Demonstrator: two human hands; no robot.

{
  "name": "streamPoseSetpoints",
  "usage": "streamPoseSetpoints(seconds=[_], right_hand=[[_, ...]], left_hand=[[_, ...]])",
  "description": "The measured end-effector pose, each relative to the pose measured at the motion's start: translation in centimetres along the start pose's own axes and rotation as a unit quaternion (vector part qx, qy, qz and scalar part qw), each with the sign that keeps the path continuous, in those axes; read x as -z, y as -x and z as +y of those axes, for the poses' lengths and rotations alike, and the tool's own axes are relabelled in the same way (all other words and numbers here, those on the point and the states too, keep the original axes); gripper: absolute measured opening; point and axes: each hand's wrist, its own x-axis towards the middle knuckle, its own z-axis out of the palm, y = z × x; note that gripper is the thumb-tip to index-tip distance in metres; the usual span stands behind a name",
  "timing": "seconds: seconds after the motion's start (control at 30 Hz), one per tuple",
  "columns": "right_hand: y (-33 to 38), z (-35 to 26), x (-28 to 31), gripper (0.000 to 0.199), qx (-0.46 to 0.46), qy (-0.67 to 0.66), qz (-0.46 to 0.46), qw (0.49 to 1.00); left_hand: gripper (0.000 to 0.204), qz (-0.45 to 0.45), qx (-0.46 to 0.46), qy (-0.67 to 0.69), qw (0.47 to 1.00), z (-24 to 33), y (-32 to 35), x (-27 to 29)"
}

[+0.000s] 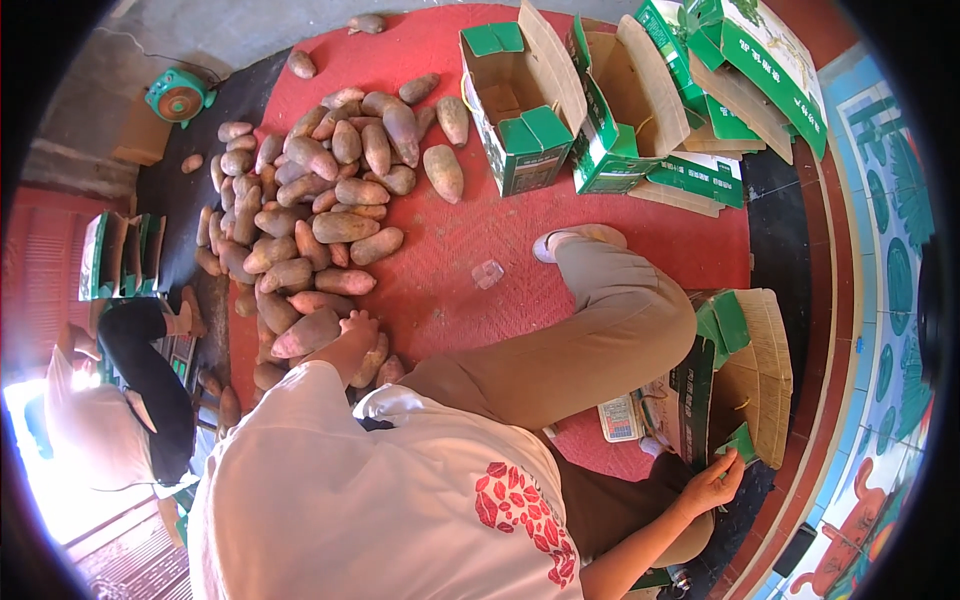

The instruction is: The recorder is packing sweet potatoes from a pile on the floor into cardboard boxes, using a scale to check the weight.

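White shirt, red print; khaki trousers.

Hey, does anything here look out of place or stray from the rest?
Yes: one sweet potato and another lie apart from the heap near the red mat's far edge. A small clear plastic piece lies loose on the mat.

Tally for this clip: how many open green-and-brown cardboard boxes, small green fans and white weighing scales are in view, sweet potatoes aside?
Open green-and-brown cardboard boxes: 3 (stacked ones at top right left out)
Small green fan: 1
White weighing scale: 1
Total: 5
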Motion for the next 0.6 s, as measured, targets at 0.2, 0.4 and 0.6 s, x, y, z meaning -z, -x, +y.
streamPoseSetpoints(seconds=[0.2,0.4,0.6], right_hand=[[-0.1,-0.1,-0.2,0.023,0.005,0.009,-0.004,1.0],[-0.2,-0.5,-0.5,0.027,0.036,0.017,0.018,0.999],[-0.5,-0.7,-0.6,0.025,0.032,0.016,0.017,0.999]], left_hand=[[0.074,-0.032,-0.01,-0.081,0.996,-0.6,-0.7,1.0],[0.078,-0.048,-0.026,0.0,0.999,-0.1,0.0,0.3],[0.079,-0.018,-0.068,-0.046,0.996,-0.2,2.1,2.4]])
